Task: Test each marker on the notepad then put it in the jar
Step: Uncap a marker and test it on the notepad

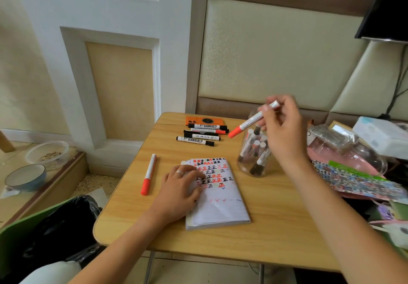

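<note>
While held, marker [254, 120] slants — cap down-left.

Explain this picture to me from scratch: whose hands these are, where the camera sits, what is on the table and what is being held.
There is no machine here. A person wears a camera on the head, so this one view looks down at their own two bare hands.

The right hand holds a red-capped marker in its grip, above a clear jar that already has markers in it. The left hand rests flat on a notepad covered in red and black test marks.

On the wooden table lie another red marker, a row of markers and an orange device behind them. Clutter sits at the right.
</note>
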A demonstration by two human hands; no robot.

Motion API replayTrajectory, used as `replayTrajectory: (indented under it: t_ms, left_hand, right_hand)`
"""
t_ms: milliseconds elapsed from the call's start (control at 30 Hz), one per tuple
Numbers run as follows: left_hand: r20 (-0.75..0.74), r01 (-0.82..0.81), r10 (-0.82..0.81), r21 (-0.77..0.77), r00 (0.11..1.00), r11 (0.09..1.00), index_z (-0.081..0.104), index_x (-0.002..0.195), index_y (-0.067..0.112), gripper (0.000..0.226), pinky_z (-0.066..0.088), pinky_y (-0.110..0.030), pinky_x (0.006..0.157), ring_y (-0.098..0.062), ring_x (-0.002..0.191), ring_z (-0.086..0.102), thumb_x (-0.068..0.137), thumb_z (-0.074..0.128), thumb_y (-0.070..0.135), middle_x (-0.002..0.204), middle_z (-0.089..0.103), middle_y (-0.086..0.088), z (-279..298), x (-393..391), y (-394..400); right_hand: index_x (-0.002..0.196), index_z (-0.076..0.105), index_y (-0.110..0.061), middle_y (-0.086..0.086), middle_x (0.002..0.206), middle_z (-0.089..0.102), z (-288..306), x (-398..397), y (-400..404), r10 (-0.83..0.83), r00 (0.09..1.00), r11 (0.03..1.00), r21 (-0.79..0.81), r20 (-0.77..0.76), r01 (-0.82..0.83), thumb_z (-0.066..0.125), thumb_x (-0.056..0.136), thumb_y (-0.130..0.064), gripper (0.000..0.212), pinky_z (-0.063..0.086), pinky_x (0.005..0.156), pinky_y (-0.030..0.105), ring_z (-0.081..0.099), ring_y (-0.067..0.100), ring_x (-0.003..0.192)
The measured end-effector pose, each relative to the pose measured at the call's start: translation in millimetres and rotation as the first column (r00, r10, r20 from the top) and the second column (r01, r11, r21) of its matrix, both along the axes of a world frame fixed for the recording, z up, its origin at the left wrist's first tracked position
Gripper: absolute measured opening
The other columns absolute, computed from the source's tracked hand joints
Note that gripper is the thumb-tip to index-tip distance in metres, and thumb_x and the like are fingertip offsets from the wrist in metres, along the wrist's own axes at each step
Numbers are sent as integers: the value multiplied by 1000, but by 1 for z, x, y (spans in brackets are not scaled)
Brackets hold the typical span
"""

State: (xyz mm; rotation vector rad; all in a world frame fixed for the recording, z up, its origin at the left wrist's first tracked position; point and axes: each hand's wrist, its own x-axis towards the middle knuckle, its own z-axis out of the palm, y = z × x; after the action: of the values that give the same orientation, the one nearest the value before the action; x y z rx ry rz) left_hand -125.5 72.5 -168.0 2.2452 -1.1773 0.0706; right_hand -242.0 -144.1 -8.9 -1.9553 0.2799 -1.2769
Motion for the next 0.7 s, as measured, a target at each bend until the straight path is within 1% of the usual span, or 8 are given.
replayTrajectory:
  t_ms: [67,133,267,367,433,567,633,700]
  left_hand:
    - [-17,-6,6,0,1000,1000,55,131,45,35,20,-40,118,-7,140,25,100,39,51,143,41,17,0,0,0]
    - [-35,-15,15,-4,999,1000,56,129,44,43,23,-38,115,-6,138,28,98,30,58,141,43,17,2,-1,0]
    - [-37,-32,32,-2,999,999,58,127,44,58,26,-40,114,-7,137,32,90,18,66,140,46,16,3,-3,0]
    - [-34,-37,38,16,999,999,57,128,44,57,27,-40,113,-8,137,32,91,20,65,141,47,15,3,-3,0]
    - [-33,-40,41,26,999,999,57,128,44,55,28,-40,113,-8,137,32,91,21,65,141,47,15,3,-3,0]
    - [-32,-37,39,41,999,998,56,128,45,53,27,-40,114,-8,137,32,92,22,64,141,46,15,4,-4,0]
    - [-34,-37,38,41,999,998,56,129,44,50,27,-39,114,-8,137,32,93,25,62,141,47,15,5,-4,1]
    - [-35,-36,38,47,999,998,56,129,44,46,27,-39,114,-8,137,32,95,28,59,141,47,15,5,-4,1]
  right_hand:
    - [108,57,-19,2,86,70,20,-2,-11,-89,994,992,-79,69,95,57,102,-20,7,59,69,44,68,10,67]
    - [109,57,-19,0,87,69,36,-4,-20,-194,975,968,-140,109,208,56,101,-23,9,58,70,42,70,10,70]
    - [108,61,-19,1,89,68,46,-2,-34,-277,958,936,-202,75,287,57,100,-21,10,57,72,41,70,22,79]
    - [114,66,-16,5,87,69,36,4,-39,-265,963,933,-264,-50,243,61,99,-16,16,59,76,44,69,27,79]
    - [114,68,-14,6,87,71,24,9,-40,-247,957,938,-286,-151,196,60,100,-14,16,58,75,39,71,28,79]
    - [110,72,-12,3,91,70,7,15,-40,-254,876,929,-354,-409,104,52,105,-17,21,41,71,27,65,22,84]
    - [90,69,-14,4,84,66,1,17,-39,-316,806,898,-432,-500,84,45,107,-22,30,39,69,32,64,27,85]
    - [72,55,-19,4,75,61,0,18,-35,-350,746,886,-458,-566,69,40,108,-34,42,39,66,36,62,31,81]
